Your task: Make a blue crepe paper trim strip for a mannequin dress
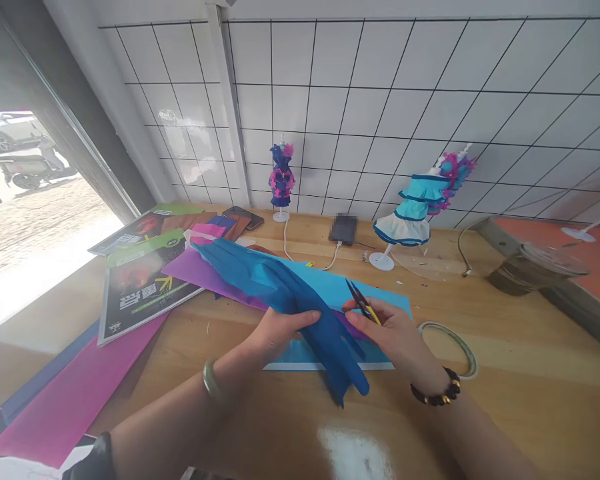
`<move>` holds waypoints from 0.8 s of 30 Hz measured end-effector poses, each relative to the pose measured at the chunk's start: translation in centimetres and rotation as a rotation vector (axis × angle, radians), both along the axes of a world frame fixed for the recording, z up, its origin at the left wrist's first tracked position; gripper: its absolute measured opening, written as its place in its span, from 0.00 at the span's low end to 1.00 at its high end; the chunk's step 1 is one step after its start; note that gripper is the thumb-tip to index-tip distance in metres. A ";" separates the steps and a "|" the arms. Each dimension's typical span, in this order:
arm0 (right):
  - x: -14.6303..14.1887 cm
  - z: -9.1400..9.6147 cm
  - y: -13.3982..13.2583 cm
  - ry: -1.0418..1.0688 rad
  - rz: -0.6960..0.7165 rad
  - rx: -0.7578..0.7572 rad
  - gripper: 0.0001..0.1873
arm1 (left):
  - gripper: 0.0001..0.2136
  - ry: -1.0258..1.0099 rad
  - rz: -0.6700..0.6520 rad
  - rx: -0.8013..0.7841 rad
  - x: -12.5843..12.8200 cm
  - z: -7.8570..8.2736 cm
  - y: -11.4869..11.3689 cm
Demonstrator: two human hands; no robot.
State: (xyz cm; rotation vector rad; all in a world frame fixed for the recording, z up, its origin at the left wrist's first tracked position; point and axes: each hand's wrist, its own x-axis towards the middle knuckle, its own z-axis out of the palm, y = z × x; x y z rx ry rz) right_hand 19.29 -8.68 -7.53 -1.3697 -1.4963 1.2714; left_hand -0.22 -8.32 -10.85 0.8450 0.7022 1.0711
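Note:
My left hand (285, 328) is closed on a long, dark blue piece of crepe-like paper (275, 280), thumb on top. The piece drapes over my hand, and its cut, strip-like lower end hangs down to the right. My right hand (387, 330) grips a pair of thread snips (364, 303) with yellow handles, their dark pointed blades tilted up to the left. Beneath the blue piece lie a light blue sheet (380, 292) and a purple sheet (193, 270) on the wooden table (260, 427). The right fingertips are partly hidden.
Two mini dress forms wear ruffled outfits: a navy-and-pink one (282, 177) and a turquoise-and-white one (415, 207). A tape roll (473, 357) lies right of my right hand, a cup (525, 270) beyond. Printed packets (140, 287) and a pink sheet (80, 393) are left.

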 end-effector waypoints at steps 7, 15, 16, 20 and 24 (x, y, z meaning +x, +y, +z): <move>-1.0 -0.9 -0.3 -0.167 0.093 -0.055 0.23 | 0.21 0.063 -0.011 0.013 0.1 0.1 -0.2; 0.4 -0.4 0.3 -0.230 0.170 -0.073 0.24 | 0.21 -0.165 0.133 -0.134 -0.9 2.6 0.3; 0.8 -0.3 0.4 -0.248 0.188 -0.070 0.23 | 0.23 -0.202 0.153 -0.122 -1.2 2.9 0.5; 2.0 0.6 0.6 -0.273 0.292 -0.085 0.19 | 0.25 -0.295 0.282 -0.100 -2.5 3.5 1.3; 3.0 1.0 0.9 -0.291 0.411 -0.145 0.18 | 0.17 -0.286 0.440 -0.215 -3.7 3.0 2.3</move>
